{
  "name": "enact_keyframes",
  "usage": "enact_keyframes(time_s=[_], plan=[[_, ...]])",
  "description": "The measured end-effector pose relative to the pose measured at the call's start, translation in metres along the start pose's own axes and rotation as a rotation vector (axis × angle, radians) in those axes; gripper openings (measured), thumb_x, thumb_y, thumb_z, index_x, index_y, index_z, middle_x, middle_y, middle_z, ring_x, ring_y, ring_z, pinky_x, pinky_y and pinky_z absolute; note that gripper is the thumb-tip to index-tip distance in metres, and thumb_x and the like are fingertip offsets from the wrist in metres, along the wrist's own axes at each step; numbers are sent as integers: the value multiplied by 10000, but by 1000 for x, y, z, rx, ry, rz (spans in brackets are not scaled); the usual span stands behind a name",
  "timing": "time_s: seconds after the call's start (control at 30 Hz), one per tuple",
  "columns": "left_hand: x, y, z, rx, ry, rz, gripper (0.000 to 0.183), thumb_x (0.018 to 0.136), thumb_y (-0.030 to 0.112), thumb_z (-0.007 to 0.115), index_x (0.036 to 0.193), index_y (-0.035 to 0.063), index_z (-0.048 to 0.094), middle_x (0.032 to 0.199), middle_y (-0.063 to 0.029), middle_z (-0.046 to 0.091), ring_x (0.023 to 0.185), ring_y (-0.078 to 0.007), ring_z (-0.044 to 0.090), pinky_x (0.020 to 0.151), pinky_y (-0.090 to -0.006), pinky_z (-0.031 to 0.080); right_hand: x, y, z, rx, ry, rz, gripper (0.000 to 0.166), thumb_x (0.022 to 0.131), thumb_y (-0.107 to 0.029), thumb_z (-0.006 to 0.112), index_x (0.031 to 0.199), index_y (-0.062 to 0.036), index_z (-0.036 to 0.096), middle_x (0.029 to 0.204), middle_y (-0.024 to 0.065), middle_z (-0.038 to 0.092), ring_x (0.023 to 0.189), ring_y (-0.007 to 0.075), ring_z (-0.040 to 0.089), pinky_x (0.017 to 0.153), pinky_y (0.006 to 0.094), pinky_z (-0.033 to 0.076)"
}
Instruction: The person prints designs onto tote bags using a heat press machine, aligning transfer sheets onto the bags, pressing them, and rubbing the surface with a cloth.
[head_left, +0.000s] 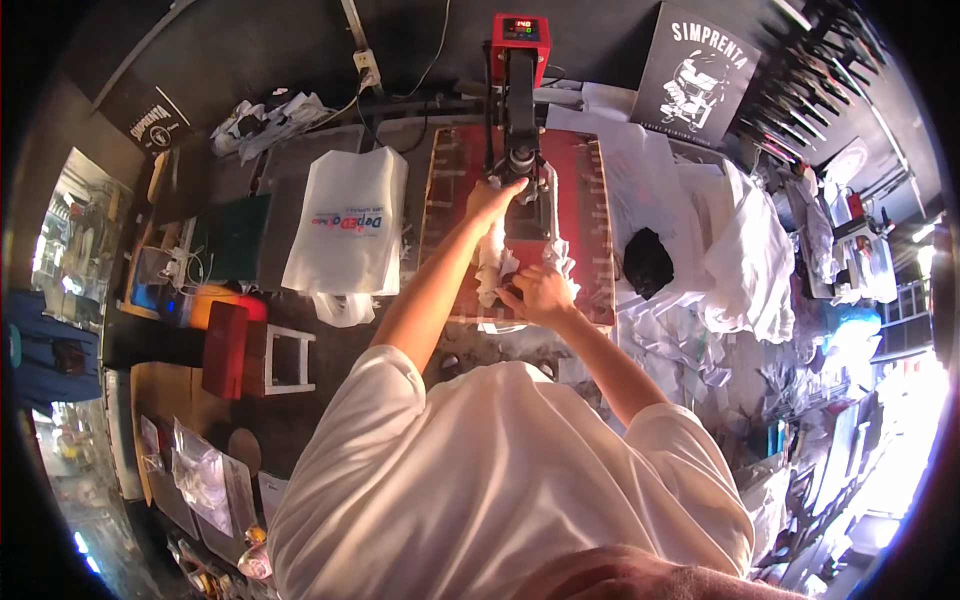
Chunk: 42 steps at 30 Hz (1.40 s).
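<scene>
A red heat press (561, 262) with a black arm and a lit digital display stands in front of me. Its U-shaped lever handle (553, 199) comes toward me, both sides wrapped in ragged white material. My left hand (496, 202) lies over the handle's left side, close to the black pressure knob (520, 159); its fingers are partly hidden. Lower down, my right hand (541, 295) curls around the handle's front end between the wrapped grips. Left of the press lies a stack of white bags (341, 255) with a coloured print, seen upside down.
White sheets (652, 172) and a bundled black cloth (649, 262) lie on the right. White fabric (750, 255) hangs over the table edge beyond them. A small stool (291, 360) and a red box (225, 350) stand at lower left. A printed sign (696, 75) leans against the wall.
</scene>
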<state>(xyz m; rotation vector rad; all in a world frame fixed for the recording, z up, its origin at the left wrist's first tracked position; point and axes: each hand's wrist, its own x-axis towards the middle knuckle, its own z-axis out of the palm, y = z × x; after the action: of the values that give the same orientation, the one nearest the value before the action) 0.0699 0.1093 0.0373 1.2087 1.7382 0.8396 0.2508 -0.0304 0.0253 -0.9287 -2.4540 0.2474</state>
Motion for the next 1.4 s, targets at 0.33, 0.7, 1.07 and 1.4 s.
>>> enact_keyframes(time_s=[0.33,0.7,1.07,1.4], plan=[[3,58,-41,327,-125,292,805,726,706,700,1062,-25,720,1007,-183,729,935,-268,692,797,-416,529,28,-54,-100,8,332,21,441,799,-434,737,1055,-77,707,744,131,695,683,337,691,617,426,564],[-191,-23,-143,-558,-870,8,765,931,672,487,1242,-23,554,929,-134,677,795,-212,673,728,-366,566,-22,113,-165,617,736,664,178,874,-143,696,970,8,686,871,29,694,812,122,635,778,273,496],[-290,-65,-24,-122,-747,-273,425,990,390,599,1224,35,611,1050,-55,645,1003,-141,602,919,-315,485,-138,265,1,-163,-217,1041,870,723,-73,659,1503,-315,361,1546,214,320,1292,542,428,1071,523,442],[-260,-10,97,-122,-984,-1,327,1015,208,560,1289,31,587,1191,-92,663,1116,-173,609,990,-333,468,-216,316,-65,635,573,1238,461,693,-99,611,1148,-52,673,967,109,708,882,272,662,801,363,521]])
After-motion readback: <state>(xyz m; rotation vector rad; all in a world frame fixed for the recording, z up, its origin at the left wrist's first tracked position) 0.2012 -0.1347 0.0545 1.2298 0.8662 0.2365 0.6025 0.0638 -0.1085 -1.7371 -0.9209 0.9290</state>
